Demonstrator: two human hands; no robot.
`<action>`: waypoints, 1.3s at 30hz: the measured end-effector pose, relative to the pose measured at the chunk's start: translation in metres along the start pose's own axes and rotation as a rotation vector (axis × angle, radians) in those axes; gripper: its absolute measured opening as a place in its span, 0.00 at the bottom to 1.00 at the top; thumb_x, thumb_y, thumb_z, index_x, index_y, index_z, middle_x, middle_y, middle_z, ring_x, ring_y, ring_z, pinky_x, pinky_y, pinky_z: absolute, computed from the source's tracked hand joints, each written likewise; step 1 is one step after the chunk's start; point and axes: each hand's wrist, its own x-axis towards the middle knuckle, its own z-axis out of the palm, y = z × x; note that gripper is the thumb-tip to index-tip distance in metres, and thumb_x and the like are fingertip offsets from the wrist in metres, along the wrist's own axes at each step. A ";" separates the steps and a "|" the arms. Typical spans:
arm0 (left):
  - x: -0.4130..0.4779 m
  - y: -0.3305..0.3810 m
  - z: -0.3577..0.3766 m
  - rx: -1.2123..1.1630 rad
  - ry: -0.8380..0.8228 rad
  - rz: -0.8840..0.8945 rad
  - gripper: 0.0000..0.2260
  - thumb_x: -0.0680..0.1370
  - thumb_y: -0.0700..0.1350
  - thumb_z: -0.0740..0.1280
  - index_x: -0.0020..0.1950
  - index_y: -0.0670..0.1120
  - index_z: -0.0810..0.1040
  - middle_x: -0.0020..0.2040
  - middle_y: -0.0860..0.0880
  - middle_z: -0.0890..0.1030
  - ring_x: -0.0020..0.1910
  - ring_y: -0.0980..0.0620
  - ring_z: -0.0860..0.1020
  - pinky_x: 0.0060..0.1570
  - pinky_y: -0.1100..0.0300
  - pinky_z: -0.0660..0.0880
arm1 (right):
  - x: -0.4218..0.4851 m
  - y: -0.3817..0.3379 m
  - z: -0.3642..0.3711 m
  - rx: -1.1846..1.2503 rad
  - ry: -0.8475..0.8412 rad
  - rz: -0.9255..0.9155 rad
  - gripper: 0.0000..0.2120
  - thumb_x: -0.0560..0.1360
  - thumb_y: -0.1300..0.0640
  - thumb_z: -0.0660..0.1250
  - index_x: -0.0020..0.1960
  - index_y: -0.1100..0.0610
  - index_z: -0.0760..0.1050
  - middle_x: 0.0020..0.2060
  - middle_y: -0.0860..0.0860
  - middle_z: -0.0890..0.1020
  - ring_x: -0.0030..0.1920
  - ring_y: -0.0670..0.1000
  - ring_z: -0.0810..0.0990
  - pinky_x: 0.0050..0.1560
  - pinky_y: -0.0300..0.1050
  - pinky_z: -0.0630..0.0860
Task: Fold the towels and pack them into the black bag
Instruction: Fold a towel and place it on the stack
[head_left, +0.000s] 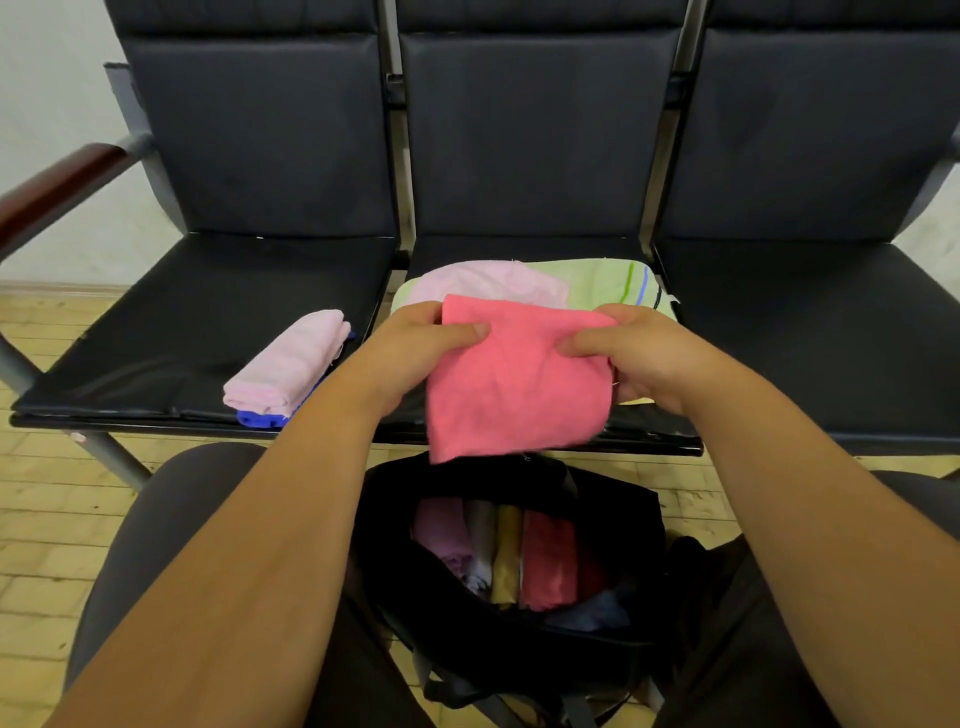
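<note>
The coral towel (519, 384) hangs over the open black bag (623, 509).
The left hand (431, 338) and right hand (639, 353) pinch its top corners; the bag lies below, nearer the person.

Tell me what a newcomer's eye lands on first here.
The coral pink towel, held centre frame, pinched near its top by the left hand and the right hand. Below it sits the open black bag with folded towels packed upright inside; a folded pale pink towel lies on the left seat.
</note>
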 end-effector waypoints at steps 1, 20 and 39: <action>0.000 0.002 0.001 -0.069 -0.001 -0.031 0.14 0.79 0.49 0.77 0.63 0.47 0.85 0.56 0.49 0.89 0.57 0.46 0.87 0.61 0.45 0.82 | -0.001 -0.001 0.001 0.061 -0.018 0.008 0.14 0.77 0.57 0.77 0.61 0.56 0.83 0.53 0.54 0.89 0.56 0.57 0.88 0.61 0.62 0.84; 0.007 -0.009 -0.002 -0.448 -0.163 -0.180 0.23 0.81 0.30 0.65 0.73 0.49 0.79 0.66 0.44 0.84 0.62 0.42 0.84 0.64 0.41 0.80 | 0.007 0.006 0.004 0.574 -0.115 0.103 0.20 0.85 0.65 0.61 0.74 0.52 0.76 0.61 0.58 0.85 0.54 0.58 0.87 0.46 0.56 0.87; -0.003 -0.004 -0.006 -0.819 -0.138 -0.328 0.19 0.84 0.48 0.61 0.70 0.39 0.77 0.65 0.38 0.84 0.64 0.38 0.83 0.69 0.36 0.77 | 0.019 0.017 0.016 0.756 -0.144 0.091 0.21 0.80 0.62 0.72 0.71 0.67 0.78 0.67 0.61 0.83 0.70 0.57 0.81 0.72 0.51 0.78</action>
